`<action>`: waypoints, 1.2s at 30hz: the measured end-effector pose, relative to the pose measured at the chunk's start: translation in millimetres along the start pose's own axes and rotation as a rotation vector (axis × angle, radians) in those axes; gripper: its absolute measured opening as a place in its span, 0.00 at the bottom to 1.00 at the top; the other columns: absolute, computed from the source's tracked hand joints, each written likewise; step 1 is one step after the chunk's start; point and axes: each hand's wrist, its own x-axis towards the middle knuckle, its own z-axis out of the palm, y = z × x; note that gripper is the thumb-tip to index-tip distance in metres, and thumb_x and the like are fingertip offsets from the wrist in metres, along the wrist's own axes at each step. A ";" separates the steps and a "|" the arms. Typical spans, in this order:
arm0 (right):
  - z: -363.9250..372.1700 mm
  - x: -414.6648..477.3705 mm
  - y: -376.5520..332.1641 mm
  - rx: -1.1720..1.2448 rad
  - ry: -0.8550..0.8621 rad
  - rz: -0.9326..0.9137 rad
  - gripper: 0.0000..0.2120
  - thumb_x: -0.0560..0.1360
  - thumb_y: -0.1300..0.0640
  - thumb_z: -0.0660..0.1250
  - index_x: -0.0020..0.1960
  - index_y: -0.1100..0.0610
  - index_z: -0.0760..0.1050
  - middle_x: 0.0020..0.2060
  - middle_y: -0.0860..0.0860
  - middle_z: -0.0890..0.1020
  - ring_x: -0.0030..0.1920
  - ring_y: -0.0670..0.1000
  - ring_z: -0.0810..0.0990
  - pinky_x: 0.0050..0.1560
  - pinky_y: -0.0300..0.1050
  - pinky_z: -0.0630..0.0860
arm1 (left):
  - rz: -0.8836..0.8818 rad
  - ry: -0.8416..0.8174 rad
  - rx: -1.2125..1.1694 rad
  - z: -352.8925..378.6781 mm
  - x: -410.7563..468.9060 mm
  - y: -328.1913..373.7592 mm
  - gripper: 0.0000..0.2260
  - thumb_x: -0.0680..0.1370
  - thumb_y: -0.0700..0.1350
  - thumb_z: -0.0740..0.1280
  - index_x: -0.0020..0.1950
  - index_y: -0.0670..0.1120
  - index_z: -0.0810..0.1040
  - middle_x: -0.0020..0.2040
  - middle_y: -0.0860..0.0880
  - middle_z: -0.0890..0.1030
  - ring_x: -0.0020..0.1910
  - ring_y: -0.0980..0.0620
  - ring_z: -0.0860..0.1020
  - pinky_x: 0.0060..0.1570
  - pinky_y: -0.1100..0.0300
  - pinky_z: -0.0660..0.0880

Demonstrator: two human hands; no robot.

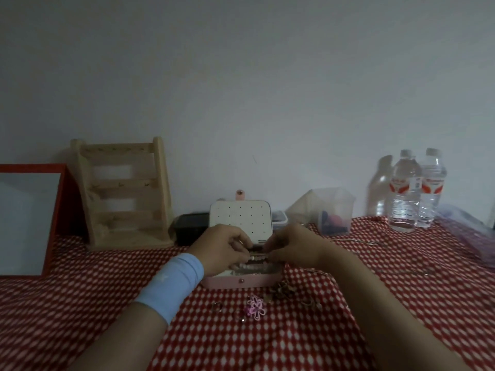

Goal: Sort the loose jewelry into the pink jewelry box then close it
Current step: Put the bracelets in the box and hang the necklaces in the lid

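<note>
The pink jewelry box (242, 281) stands open in the middle of the table, its white dotted lid (241, 219) upright. My left hand (222, 249) and my right hand (292, 246) meet over the open box, fingers curled, together pinching a pale beaded piece (257, 256) above the compartments. More pale beads (253, 266) lie inside the box. In front of the box, on the cloth, lie a pink flower ornament (256, 307), a brownish cluster of jewelry (285, 290), a small ring (217, 306) and another small piece (242, 318).
A red-and-white patterned cloth (107, 285) covers the table. A wooden earring stand (126, 194) and a red-framed board (29, 218) stand at the left. Behind the box sit a black tray (191, 224) and a clear container (334, 212). Two water bottles (415, 191) stand at the right.
</note>
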 end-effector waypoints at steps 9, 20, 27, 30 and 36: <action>7.0 4.4 4.7 -0.157 0.012 -0.030 0.05 0.76 0.55 0.73 0.50 0.50 0.86 0.45 0.42 0.86 0.47 0.40 0.81 0.50 0.33 0.76 | 0.126 -0.043 0.290 8.8 3.4 -14.5 0.04 0.74 0.48 0.73 0.47 0.54 0.86 0.44 0.61 0.82 0.45 0.63 0.78 0.46 0.72 0.71; 11.7 0.4 0.7 -0.283 0.010 -0.093 0.06 0.75 0.58 0.74 0.49 0.49 0.86 0.43 0.40 0.85 0.45 0.39 0.82 0.50 0.34 0.80 | 0.119 -0.084 0.316 9.5 3.3 -21.1 0.03 0.74 0.48 0.73 0.47 0.54 0.85 0.42 0.63 0.79 0.44 0.64 0.76 0.43 0.74 0.70; 22.9 -2.2 -11.4 -0.354 0.001 -0.135 0.08 0.77 0.53 0.69 0.53 0.47 0.86 0.48 0.42 0.84 0.45 0.42 0.80 0.49 0.39 0.79 | 0.135 -0.052 0.374 7.8 -0.4 -17.8 0.03 0.74 0.51 0.73 0.45 0.54 0.84 0.43 0.59 0.81 0.41 0.62 0.76 0.43 0.65 0.74; 20.4 -1.9 -11.7 -0.342 0.018 -0.109 0.08 0.77 0.53 0.69 0.53 0.47 0.86 0.49 0.43 0.85 0.45 0.41 0.80 0.48 0.37 0.78 | 0.134 -0.097 0.371 -0.1 -5.2 -12.4 0.06 0.76 0.52 0.71 0.51 0.54 0.85 0.48 0.58 0.83 0.46 0.61 0.78 0.49 0.65 0.75; 29.0 -6.6 -21.6 -0.299 0.004 -0.168 0.08 0.77 0.51 0.70 0.54 0.48 0.85 0.50 0.43 0.85 0.46 0.42 0.81 0.53 0.41 0.80 | 0.122 -0.054 0.317 -15.7 -21.0 -16.1 0.04 0.77 0.49 0.70 0.49 0.56 0.84 0.48 0.59 0.82 0.47 0.61 0.78 0.47 0.68 0.73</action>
